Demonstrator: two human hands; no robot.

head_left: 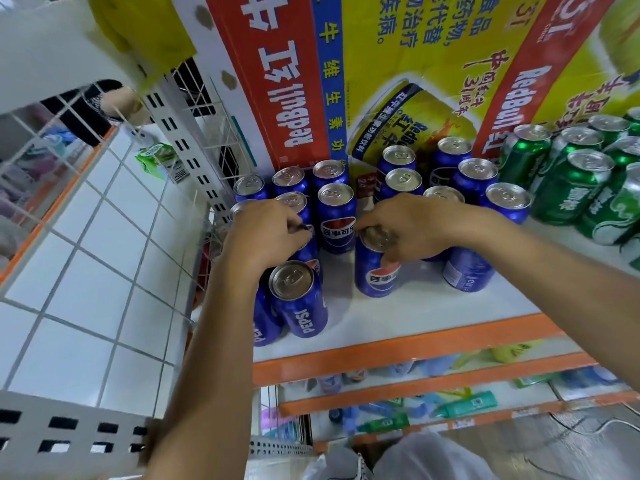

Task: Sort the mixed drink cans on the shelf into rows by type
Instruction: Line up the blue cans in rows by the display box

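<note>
White shelving with an orange front edge fills your view, backed by red and yellow cartons. Blue cans stand in loose rows on its left and middle; green cans cluster on the right. Your left hand curls its fingers over the top of a left can, mostly hidden beneath it, just behind a front can. Your right hand grips a middle can by its top, fingers bent round the rim, thumb pressed to its side.
</note>
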